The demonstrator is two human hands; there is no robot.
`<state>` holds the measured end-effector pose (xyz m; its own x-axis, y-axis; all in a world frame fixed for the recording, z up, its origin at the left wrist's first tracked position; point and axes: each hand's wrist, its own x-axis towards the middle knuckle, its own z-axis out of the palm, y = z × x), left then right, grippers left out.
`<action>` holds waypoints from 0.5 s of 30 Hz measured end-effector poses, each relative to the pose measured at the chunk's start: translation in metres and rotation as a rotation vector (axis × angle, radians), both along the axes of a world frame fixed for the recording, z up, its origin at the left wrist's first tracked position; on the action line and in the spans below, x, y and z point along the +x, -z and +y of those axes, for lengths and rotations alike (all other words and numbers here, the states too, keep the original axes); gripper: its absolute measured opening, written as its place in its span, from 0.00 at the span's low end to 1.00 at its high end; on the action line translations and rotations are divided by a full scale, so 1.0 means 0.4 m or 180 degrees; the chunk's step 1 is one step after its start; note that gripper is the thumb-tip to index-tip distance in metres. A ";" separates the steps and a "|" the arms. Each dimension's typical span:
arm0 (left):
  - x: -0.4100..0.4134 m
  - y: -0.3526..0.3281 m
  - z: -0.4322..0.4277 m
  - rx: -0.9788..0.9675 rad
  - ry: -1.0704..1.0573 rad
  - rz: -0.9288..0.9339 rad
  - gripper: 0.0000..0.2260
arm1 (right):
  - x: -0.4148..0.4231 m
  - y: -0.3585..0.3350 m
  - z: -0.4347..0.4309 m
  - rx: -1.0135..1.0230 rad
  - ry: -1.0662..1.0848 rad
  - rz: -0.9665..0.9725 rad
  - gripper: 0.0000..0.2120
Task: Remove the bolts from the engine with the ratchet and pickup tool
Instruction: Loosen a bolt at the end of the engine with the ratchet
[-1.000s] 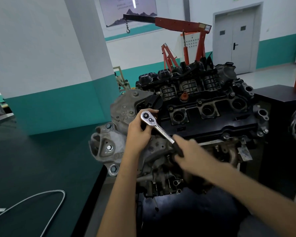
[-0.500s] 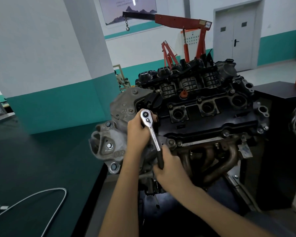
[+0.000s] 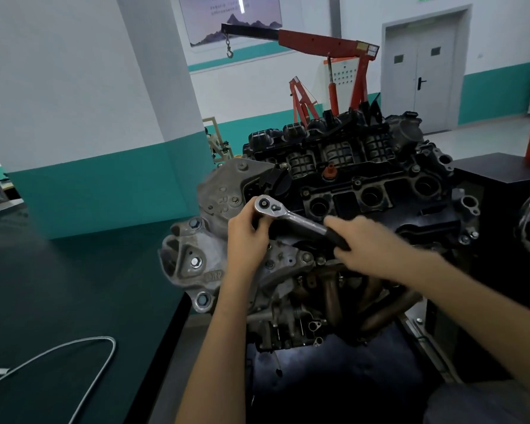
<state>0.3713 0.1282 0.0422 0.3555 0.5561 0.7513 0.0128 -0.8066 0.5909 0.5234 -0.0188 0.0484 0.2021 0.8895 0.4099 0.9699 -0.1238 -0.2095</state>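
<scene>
Left hand [image 3: 245,237] grips the head of the chrome ratchet with black handle [image 3: 291,217], at the 9 o'clock end of the grey-and-black engine block [image 3: 364,191]. Right hand [image 3: 371,243] is wrapped round the handle, which points to 4 o'clock.

The engine [image 3: 349,209] fills the centre. Both the left hand [image 3: 245,234] and right hand [image 3: 377,246] on the ratchet [image 3: 291,217] block its near top edge. Free room at 8 o'clock over the bench top [image 3: 74,286], just a cable [image 3: 74,343] there. At 10 o'clock a pillar [image 3: 104,117], behind at 12 the hoist [image 3: 318,42], and a black cabinet [image 3: 502,185] walls off 3 o'clock.
</scene>
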 end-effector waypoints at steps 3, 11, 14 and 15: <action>0.007 0.002 0.004 -0.0027 -0.0115 0.0002 0.09 | -0.121 0.107 0.011 0.0354 -0.0241 0.1366 0.11; -0.003 0.000 0.003 -0.0072 0.0139 -0.0002 0.08 | -0.241 0.171 0.063 0.0528 -0.0116 0.1893 0.15; -0.012 -0.010 0.005 0.0067 0.0410 0.0147 0.13 | -0.120 0.108 0.019 0.0172 -0.0068 0.1065 0.14; -0.015 -0.014 0.006 0.0060 0.0497 0.0231 0.12 | -0.075 0.075 0.011 0.0063 0.0011 0.0590 0.15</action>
<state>0.3653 0.1305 0.0476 0.4900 0.4758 0.7304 -0.0715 -0.8131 0.5777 0.4935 -0.0145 0.0186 0.2787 0.8808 0.3827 0.9141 -0.1211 -0.3870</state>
